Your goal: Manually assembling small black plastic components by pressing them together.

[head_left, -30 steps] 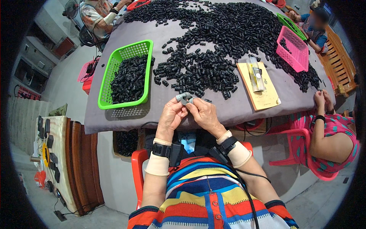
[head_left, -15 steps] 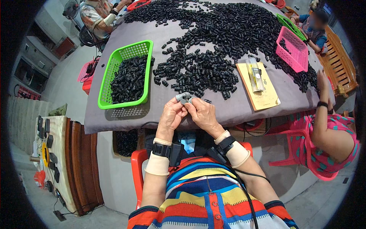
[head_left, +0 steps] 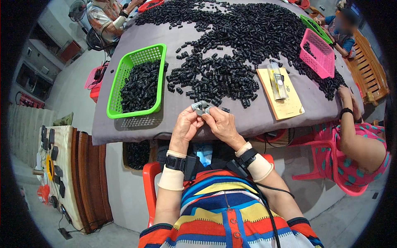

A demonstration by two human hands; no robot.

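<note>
At the near edge of the bench, left hand and right hand have fingers pinched on some small grey thing; looks mid-handling, next move probably wants steady grip.

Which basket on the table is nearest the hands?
The left green basket, holding black pieces. The pink basket and far green basket are farther off, on the right.

We held our left hand and right hand close together before us, thumbs and fingers bent into a pinch, the back of the right one facing upward. Our forearms slanted forward and inward, bringing both wrists near each other.
</note>
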